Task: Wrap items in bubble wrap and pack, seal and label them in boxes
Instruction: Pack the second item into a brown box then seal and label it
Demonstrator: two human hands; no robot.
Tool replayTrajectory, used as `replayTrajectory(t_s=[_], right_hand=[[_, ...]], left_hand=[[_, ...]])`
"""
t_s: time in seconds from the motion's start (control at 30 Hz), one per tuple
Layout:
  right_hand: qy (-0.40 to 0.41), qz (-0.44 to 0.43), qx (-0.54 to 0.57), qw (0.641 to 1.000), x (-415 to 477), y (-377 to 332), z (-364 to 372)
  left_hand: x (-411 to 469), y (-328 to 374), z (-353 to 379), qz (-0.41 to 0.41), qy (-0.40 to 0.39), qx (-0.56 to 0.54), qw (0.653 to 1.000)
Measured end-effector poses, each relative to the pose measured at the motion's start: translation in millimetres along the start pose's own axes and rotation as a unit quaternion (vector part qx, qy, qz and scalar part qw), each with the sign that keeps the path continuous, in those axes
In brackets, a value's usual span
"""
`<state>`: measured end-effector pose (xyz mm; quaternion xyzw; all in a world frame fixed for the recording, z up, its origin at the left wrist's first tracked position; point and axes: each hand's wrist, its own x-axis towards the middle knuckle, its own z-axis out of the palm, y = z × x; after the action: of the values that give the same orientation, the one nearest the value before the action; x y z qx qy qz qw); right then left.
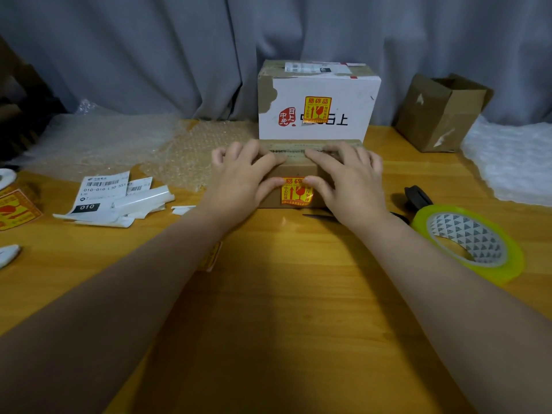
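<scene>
Both hands press flat on a small brown box (294, 171) at the table's (283, 294) centre: the left hand (242, 174) and right hand (348, 177) lie with fingers spread on its top, thumbs touching the yellow fragile sticker (296, 195) on its near face. A white box (318, 100) stands just behind; a tape roll (469, 242) lies to the right.
</scene>
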<state>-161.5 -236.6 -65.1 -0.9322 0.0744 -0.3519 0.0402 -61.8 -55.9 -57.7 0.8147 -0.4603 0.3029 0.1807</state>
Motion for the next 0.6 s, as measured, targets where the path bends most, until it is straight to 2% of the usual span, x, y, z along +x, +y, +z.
replayTrajectory(t_s=[0.1, 0.2, 0.4, 0.6], right_hand=[[0.002, -0.002, -0.041, 0.999, -1.8, -0.3, 3.5], [-0.028, -0.024, -0.089, 0.995, -2.3, -0.1, 5.0], [-0.039, -0.027, -0.122, 0.991, -1.3, -3.6, 1.9], [-0.054, -0.009, -0.087, 0.995, 1.3, -6.4, -3.0]], left_hand=[[1.2, 3.6, 1.7, -0.007, -0.009, 0.029, 1.000], [0.6, 10.4, 6.4, -0.031, -0.020, 0.053, 0.998], [-3.2, 3.7, 11.4, 0.023, -0.042, 0.116, 0.992], [7.9, 12.8, -0.9, -0.004, -0.030, 0.091, 0.995]])
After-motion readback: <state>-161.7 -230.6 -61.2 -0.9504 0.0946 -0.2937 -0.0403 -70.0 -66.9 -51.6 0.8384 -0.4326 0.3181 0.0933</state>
